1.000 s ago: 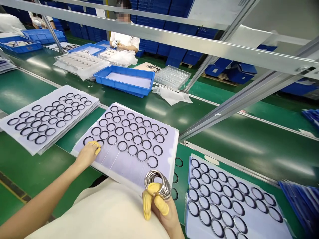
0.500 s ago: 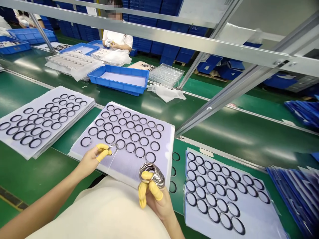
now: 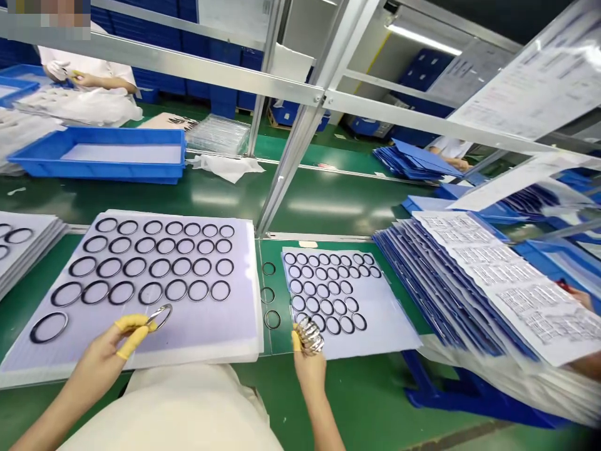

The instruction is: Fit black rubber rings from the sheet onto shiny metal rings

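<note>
Between the yellow-covered fingertips of my left hand (image 3: 119, 344) is a single shiny metal ring (image 3: 162, 317), tilted above the large white sheet (image 3: 201, 335). Rows of dark-edged rings (image 3: 160, 268) lie flat on that sheet, one apart at its lower left. My right hand (image 3: 308, 369) grips a stack of metal rings (image 3: 310, 336), raised over the near left edge of a second sheet (image 3: 385, 313). More rings (image 3: 333, 306) lie in rows there, some partly hidden behind the stack. Several of my right fingers are hidden by the rings.
Three loose rings (image 3: 267, 295) lie on the green table between the sheets. Stacked blue sheets and papers (image 3: 436, 275) stand at right. A metal frame post (image 3: 291, 156) rises behind the table. Beyond are a blue tray (image 3: 122, 169) and a co-worker (image 3: 89, 69).
My view has swung to the right. My right hand with the ring stack has moved right, from the large sheet to the second sheet. My left hand still holds one ring over the large sheet.
</note>
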